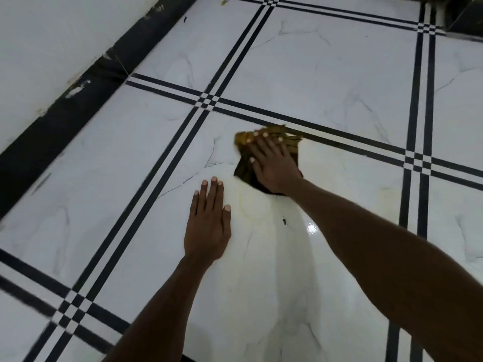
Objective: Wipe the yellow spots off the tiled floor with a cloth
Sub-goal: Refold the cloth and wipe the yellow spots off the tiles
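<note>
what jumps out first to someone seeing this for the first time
The right hand pressing a yellow-stained dark cloth flat on the white tiled floor, mid-frame. Just nearer, the left hand rests flat beside a faint yellow ring not yet wiped.

Crumpled yellow-stained dark cloth (264,150) on white tiled floor (326,82), faint yellow ring (252,205) nearby.
</note>
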Action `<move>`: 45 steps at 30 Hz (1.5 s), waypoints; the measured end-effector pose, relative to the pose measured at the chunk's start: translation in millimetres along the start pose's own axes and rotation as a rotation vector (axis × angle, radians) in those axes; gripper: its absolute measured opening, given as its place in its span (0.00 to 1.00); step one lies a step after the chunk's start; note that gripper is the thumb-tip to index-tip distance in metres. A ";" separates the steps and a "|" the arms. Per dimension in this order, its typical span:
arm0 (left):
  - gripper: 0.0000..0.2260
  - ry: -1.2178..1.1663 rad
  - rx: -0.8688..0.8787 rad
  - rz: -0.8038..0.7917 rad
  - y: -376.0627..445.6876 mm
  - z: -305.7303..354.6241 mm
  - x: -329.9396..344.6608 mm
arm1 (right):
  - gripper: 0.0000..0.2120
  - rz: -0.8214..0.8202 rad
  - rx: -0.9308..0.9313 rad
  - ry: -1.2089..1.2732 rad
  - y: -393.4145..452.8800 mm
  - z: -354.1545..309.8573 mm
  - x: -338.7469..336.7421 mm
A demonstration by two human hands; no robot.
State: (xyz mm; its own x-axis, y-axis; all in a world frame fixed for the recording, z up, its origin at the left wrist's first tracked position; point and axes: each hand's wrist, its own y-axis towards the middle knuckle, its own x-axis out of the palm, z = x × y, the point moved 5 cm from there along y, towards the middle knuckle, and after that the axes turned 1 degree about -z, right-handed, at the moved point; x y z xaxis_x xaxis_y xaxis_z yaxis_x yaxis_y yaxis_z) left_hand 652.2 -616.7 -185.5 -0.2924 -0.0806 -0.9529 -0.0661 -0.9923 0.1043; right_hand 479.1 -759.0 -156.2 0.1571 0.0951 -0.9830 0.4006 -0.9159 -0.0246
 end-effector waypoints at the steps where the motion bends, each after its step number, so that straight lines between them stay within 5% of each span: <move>1: 0.26 -0.013 0.001 0.005 0.4 0.6 -0.9 | 0.31 0.012 -0.099 -0.014 -15.7 -17.3 3.8; 7: 0.26 -0.118 -0.044 -0.008 1.7 1.1 -5.5 | 0.27 -0.103 -0.399 -0.064 -114.7 17.5 0.1; 11: 0.26 -0.119 -0.034 -0.012 2.2 1.2 -4.3 | 0.29 -0.001 -0.007 -0.043 -55.4 61.3 -10.4; 14: 0.26 -0.132 -0.022 0.015 2.2 -1.7 -2.4 | 0.33 0.006 0.170 0.024 -23.0 18.6 -2.8; 21: 0.24 -0.313 -0.076 0.089 -5.2 -3.2 -11.9 | 0.27 -0.004 -0.163 0.077 -140.9 -75.5 20.3; 26: 0.25 -0.170 -0.005 -0.001 -2.9 -7.8 -7.8 | 0.29 -0.135 -0.366 -0.025 -226.6 -16.3 4.1; 31: 0.26 -0.110 -0.036 0.024 -2.8 -2.3 -4.3 | 0.29 -0.008 0.094 -0.063 -165.8 111.4 -21.3; 34: 0.26 -0.112 -0.042 0.038 -2.7 -1.8 -4.5 | 0.32 0.044 0.353 -0.009 -112.5 96.8 -16.1; 40: 0.26 -0.069 0.015 0.050 -4.2 -6.3 -3.2 | 0.29 -0.006 -0.140 -0.026 -152.7 -42.0 8.5; 43: 0.26 -0.057 0.011 0.034 -4.3 -5.2 -3.4 | 0.28 -0.096 -0.365 -0.040 -215.4 -18.9 5.2; 45: 0.26 -0.058 -0.007 0.039 -3.9 -3.1 -3.7 | 0.28 -0.071 -0.330 -0.058 -210.4 28.6 -4.1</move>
State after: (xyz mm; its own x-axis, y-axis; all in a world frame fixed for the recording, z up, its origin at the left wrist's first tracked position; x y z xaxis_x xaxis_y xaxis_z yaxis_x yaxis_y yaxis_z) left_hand 656.6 -612.8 -183.3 -0.3492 -0.1135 -0.9302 -0.0475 -0.9892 0.1385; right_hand 368.4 -577.7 -152.2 0.0706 0.1231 -0.9899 0.6804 -0.7316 -0.0424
